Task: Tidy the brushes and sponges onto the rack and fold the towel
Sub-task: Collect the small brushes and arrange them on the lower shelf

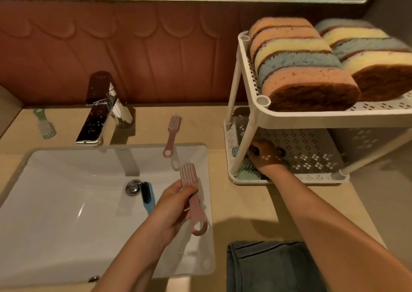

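Head view: the left hand (174, 207) grips a pink brush (189, 176) by its handle above the sink (55, 202), at its right rim. The right hand (267, 155) is inside the lower shelf of the rack (312, 119), beside a green brush (245, 171); its grip cannot be determined. The upper shelf carries the sponges (301, 69). The towel (267, 267) lies at the front edge of the counter (245, 213).

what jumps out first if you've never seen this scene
Two rows of colourful sponges packed on the top shelf of the rack, at the right, draw the eye first. Next, the left hand holds a pink brush above the right edge of the sink, while the right hand reaches into the lower shelf beside a green brush.
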Demonstrator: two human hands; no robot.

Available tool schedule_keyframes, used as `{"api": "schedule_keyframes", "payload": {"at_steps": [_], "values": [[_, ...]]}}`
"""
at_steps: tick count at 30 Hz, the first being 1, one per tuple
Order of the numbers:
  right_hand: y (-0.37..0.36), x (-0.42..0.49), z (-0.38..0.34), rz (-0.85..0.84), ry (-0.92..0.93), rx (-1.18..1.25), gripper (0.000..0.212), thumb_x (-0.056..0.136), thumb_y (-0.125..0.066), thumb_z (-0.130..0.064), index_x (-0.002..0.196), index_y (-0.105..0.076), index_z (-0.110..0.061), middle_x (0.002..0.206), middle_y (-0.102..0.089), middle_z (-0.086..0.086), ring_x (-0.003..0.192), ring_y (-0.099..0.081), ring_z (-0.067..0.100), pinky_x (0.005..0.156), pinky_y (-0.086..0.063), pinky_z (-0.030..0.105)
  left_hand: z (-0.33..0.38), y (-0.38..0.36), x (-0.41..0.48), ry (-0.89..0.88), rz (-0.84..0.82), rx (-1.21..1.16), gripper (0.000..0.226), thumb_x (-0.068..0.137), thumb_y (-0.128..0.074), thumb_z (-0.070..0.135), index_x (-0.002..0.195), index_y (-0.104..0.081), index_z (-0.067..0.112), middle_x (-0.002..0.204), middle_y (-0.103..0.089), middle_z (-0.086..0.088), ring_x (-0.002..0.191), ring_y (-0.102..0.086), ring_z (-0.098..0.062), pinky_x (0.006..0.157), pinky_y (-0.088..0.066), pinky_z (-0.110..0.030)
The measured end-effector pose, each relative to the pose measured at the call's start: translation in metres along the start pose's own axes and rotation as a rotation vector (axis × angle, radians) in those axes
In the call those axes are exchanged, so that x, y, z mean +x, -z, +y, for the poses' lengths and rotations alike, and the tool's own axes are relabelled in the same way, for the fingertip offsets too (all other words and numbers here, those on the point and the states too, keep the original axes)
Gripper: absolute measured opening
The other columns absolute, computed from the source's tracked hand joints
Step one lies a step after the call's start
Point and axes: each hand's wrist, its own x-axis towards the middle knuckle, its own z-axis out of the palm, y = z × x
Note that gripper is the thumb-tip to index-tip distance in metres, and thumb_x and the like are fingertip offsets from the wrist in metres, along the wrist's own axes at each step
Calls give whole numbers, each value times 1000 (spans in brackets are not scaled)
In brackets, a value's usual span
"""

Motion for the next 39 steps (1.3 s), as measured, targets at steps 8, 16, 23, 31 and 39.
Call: {"api": "schedule_keyframes", "payload": {"at_steps": [8,16,23,31,39], "values": [[7,-24,4,-13,19,-284,41,92,-48,-45,131,-51,-33,140,-48,-1,130,-35,27,111,-16,37,-2,-2,-1,27,-2,-6,20,94,-46,6,91,-61,17,69,-53,-1,64,-50,-13,46,-44,-18],[9,-40,-1,-22,-6,-247,46,94,-46,-43,139,-42,-36,144,-39,1,133,-27,26,108,-16,31,-7,-4,-5,45,-18,-4,20,94,-47,5,91,-62,17,69,-54,-2,65,-51,-13,45,-46,-18],[12,-45,-6,6,-10,-221,49,95,-46,-38,142,-36,-33,146,-42,-1,134,-28,28,112,-24,38,-6,-10,-11,12,-64,-31,20,94,-45,2,91,-62,13,64,-56,-1,62,-51,-14,43,-47,-16],[15,-54,-14,202,-15,211,33,90,-58,-22,123,-60,-19,127,-58,7,121,-47,27,104,-40,40,-7,-9,-12,-24,-104,76,21,93,-47,5,100,-63,17,74,-64,-1,68,-58,-15,59,-51,-24],[27,-128,-55,-3,-19,739,13,93,-53,-16,96,-66,-16,91,-66,-3,87,-60,5,76,-47,11,-17,-24,-12,-306,-230,502,20,90,-56,9,108,-61,18,91,-67,2,76,-62,-5,59,-48,-14]]}}
